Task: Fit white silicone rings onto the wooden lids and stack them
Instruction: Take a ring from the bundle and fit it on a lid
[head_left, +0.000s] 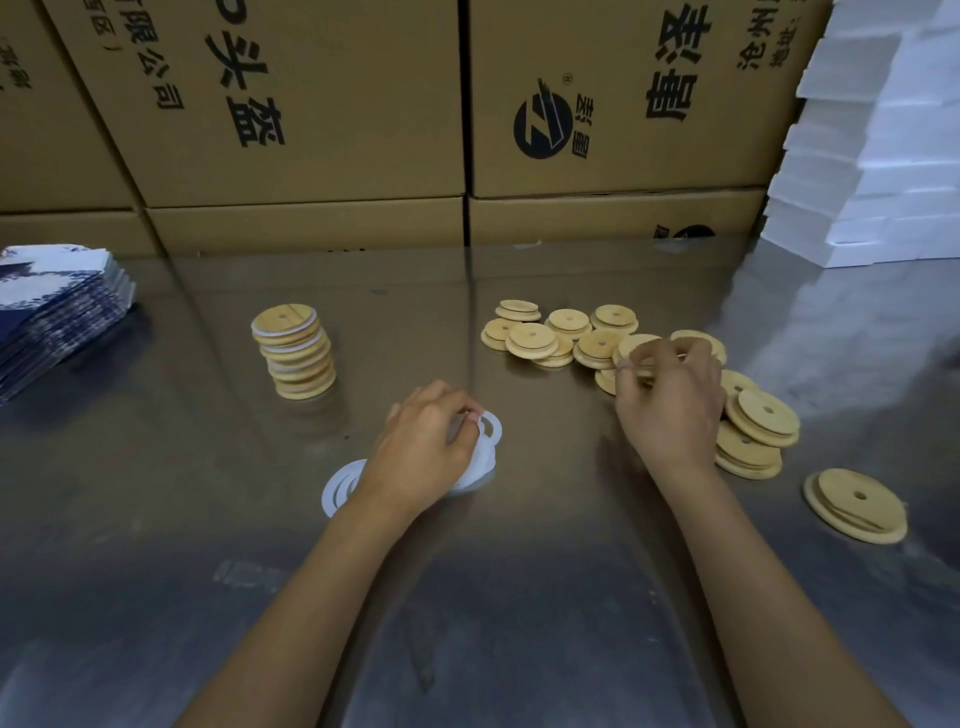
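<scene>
Head view, L hand (421, 449) pinching white rings (480, 447), R hand (670, 400) gripping wooden lid (636, 347), ringed stack (296, 351) at left.

Two hands were in view, the left hand (423, 447) and the right hand (670, 410). One stack of lids (295, 353) stood on the table (519, 597), about nine or ten high, white rings showing between some. Roughly fifteen loose lids (566, 332) lay in a scattered pile, the exact count hidden by the right hand, and one more lid (854, 506) lay apart. At least three white rings (340, 488) showed around the left hand.
</scene>
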